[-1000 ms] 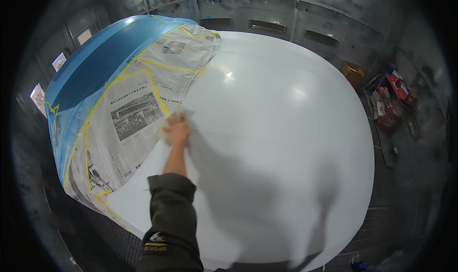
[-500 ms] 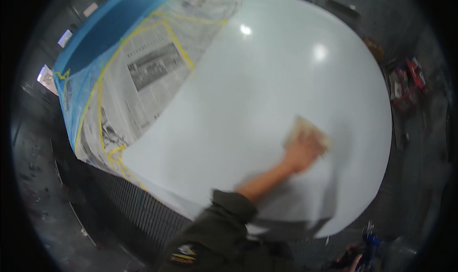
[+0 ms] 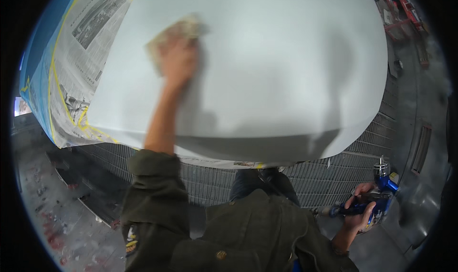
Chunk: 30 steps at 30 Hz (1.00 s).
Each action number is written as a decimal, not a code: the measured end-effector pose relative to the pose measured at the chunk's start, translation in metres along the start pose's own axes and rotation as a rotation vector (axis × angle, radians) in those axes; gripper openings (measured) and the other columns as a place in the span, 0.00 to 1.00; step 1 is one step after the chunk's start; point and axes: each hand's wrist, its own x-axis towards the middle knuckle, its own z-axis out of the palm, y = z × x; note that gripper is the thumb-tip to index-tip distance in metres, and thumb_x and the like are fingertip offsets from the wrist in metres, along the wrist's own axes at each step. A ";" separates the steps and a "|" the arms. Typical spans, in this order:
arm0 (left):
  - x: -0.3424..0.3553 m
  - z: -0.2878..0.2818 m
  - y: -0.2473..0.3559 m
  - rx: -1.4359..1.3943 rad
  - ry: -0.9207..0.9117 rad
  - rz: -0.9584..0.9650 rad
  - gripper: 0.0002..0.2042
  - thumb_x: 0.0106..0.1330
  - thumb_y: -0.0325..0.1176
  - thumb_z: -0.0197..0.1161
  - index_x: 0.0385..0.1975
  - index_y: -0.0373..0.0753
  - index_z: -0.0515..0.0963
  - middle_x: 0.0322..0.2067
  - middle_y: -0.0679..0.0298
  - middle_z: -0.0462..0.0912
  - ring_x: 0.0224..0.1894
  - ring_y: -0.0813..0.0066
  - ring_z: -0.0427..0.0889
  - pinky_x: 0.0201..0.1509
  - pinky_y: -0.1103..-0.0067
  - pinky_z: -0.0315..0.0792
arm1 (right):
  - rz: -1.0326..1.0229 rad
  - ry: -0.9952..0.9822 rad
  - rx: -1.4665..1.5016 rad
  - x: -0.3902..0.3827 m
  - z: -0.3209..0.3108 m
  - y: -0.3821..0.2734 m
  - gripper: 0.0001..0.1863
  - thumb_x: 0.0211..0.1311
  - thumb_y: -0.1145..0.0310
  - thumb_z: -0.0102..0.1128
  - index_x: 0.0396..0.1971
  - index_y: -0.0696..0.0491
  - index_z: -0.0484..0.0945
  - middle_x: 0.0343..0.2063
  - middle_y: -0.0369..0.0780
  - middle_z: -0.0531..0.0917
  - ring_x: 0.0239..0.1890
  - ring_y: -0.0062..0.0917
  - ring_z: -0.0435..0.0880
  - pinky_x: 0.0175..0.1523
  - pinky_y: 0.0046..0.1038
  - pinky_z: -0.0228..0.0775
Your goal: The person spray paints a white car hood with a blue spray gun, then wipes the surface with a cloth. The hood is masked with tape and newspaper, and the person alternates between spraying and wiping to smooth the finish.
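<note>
Two hands are at work, well apart from each other. The left hand (image 3: pixel 179 62) lies flat on a pale cloth (image 3: pixel 176 33), palm down and fingers spread over it, pressing it against the white panel (image 3: pixel 267 71). The cloth sits in the panel's upper left part, near the edge where the masking begins; it is blurred, but its long axis seems to run aslant, from lower left up toward the upper right, with its far end poking out past the fingertips. The bare left forearm reaches up over the panel's near edge from an olive-green sleeve (image 3: pixel 152 195).

The right hand (image 3: pixel 360 215) hangs low beside the person's hip, off the panel and below its lower right corner, clenched around the grip of a blue spray gun (image 3: pixel 369 205). The gun's long axis runs nearly level, its dark hose end pointing left toward the person's body and its metal top fitting standing up at the right.

Newspaper (image 3: pixel 81 48) held with yellow tape (image 3: pixel 57 67) covers the surface along the panel's left edge, with blue sheeting (image 3: pixel 36 57) beyond it. Metal grating (image 3: pixel 343 172) forms the floor under the panel's near edge.
</note>
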 end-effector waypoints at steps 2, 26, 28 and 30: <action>-0.004 0.025 0.118 -0.034 -0.025 0.069 0.24 0.70 0.38 0.48 0.67 0.43 0.66 0.70 0.53 0.61 0.73 0.48 0.53 0.72 0.44 0.42 | 0.026 0.031 -0.001 -0.002 -0.003 0.002 0.35 0.66 0.43 0.56 0.49 0.64 0.63 0.39 0.45 0.68 0.33 0.22 0.73 0.21 0.18 0.75; -0.216 -0.074 -0.189 -0.296 0.468 -0.982 0.29 0.76 0.45 0.42 0.68 0.29 0.58 0.67 0.41 0.60 0.69 0.46 0.61 0.73 0.65 0.55 | -0.057 -0.089 -0.013 -0.002 -0.047 -0.005 0.31 0.69 0.47 0.52 0.50 0.64 0.62 0.40 0.43 0.68 0.42 0.25 0.70 0.23 0.19 0.77; -0.220 -0.051 -0.091 -0.287 0.589 -0.957 0.30 0.76 0.45 0.43 0.70 0.30 0.55 0.69 0.39 0.56 0.70 0.44 0.58 0.73 0.61 0.54 | -0.052 -0.096 0.041 -0.004 -0.072 -0.002 0.32 0.69 0.47 0.52 0.51 0.63 0.61 0.39 0.42 0.68 0.41 0.25 0.71 0.23 0.19 0.77; -0.211 -0.031 0.037 -0.312 0.620 -0.962 0.29 0.75 0.43 0.45 0.71 0.34 0.55 0.70 0.40 0.53 0.72 0.42 0.53 0.74 0.54 0.50 | -0.073 -0.117 0.067 -0.007 -0.112 -0.001 0.31 0.70 0.48 0.52 0.51 0.63 0.61 0.39 0.42 0.68 0.41 0.25 0.71 0.23 0.19 0.77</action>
